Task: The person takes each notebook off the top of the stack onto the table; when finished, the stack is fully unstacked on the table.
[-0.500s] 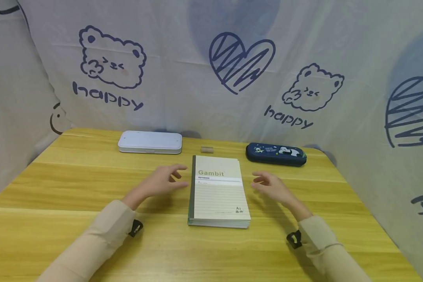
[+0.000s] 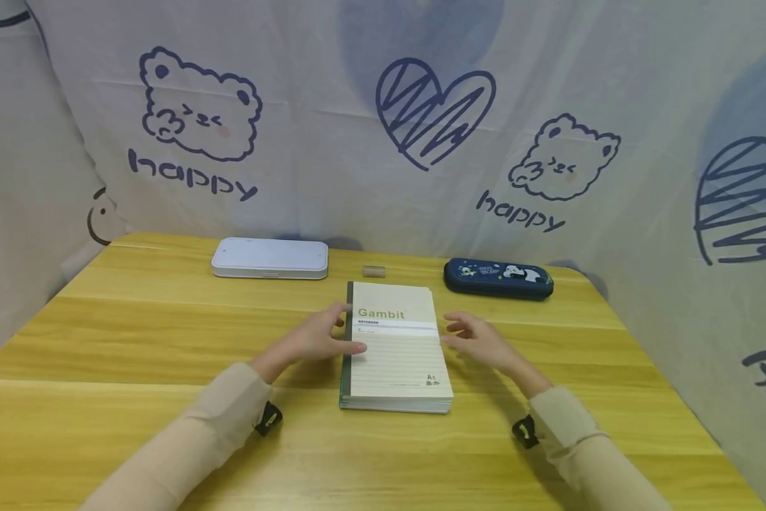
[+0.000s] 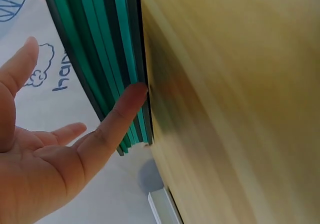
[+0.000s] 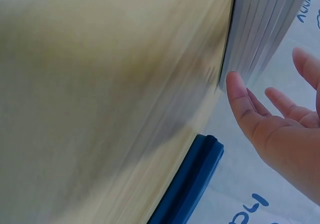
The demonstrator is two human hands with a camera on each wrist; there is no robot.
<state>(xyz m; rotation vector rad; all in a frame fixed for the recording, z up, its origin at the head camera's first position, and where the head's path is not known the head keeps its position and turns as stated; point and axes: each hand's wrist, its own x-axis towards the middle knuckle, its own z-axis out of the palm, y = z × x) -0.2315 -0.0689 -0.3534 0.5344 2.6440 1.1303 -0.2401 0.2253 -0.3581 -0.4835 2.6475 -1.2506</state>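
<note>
A stack of several cream "Gambit" notebooks (image 2: pixel 398 365) lies on the wooden table in front of me. At its spine side is my left hand (image 2: pixel 315 338), thumb over the edge of the top cover. In the left wrist view, one fingertip touches the dark and green spines (image 3: pixel 100 43) while the thumb stands apart from them. My right hand (image 2: pixel 481 342) is beside the opposite edge, fingers slightly bent. The right wrist view shows a fingertip close to the page edges (image 4: pixel 265 23); whether it touches is hard to tell. Neither hand grips the stack.
A white pencil case (image 2: pixel 270 257) sits at the back left of the table (image 2: pixel 133 341). The dark blue panda pencil case (image 2: pixel 499 279) is at the back right. Between them lies a small tan cylinder (image 2: pixel 374 271). A printed curtain (image 2: pixel 319 142) hangs behind.
My left hand has moved right to the stack's spine, its thumb now over the cover. My right hand has come slightly left, nearer the stack. The notebooks have stayed in place.
</note>
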